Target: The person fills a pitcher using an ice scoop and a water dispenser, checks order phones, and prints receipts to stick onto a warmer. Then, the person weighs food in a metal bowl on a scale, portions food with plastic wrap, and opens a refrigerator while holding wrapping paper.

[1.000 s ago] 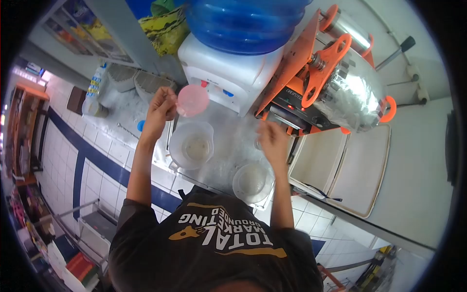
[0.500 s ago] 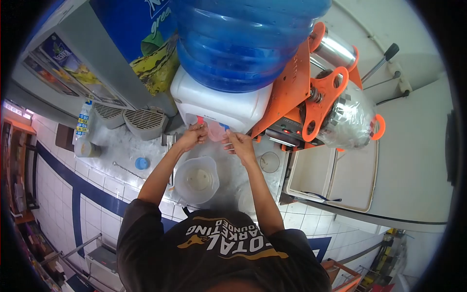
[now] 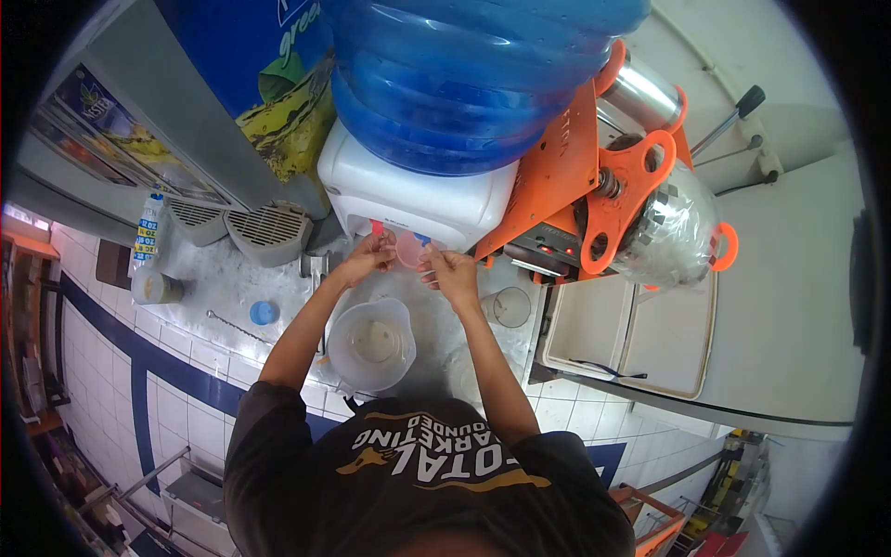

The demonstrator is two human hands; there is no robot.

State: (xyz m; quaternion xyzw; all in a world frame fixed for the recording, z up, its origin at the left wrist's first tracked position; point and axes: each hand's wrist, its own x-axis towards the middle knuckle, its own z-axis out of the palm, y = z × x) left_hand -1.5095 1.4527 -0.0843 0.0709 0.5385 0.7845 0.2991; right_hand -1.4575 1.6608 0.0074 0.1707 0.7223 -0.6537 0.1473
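Observation:
A translucent pink cup (image 3: pixel 409 250) is held under the taps of the white water dispenser (image 3: pixel 418 190). My left hand (image 3: pixel 370 257) pinches the cup's left side, just below the red tap (image 3: pixel 377 227). On the other side, my right hand (image 3: pixel 449 273) grips the cup close to the blue tap (image 3: pixel 422 239); some fingertips are hidden. A clear plastic pitcher (image 3: pixel 373 345) with a little in its bottom stands on the metal counter below my hands. Right of my right wrist is a clear glass (image 3: pixel 510 306).
A large blue water bottle (image 3: pixel 464 84) sits on the dispenser. An orange sealing machine (image 3: pixel 557 186) stands at right, beside a white bin (image 3: pixel 589 325). On the left are a drinks machine (image 3: pixel 209 121), a blue cap (image 3: pixel 264 313), a long twisted spoon (image 3: pixel 237 326) and a tub (image 3: pixel 156 286).
Both hands stay at the cup under the dispenser, with hardly any movement. The whole view has shifted slightly.

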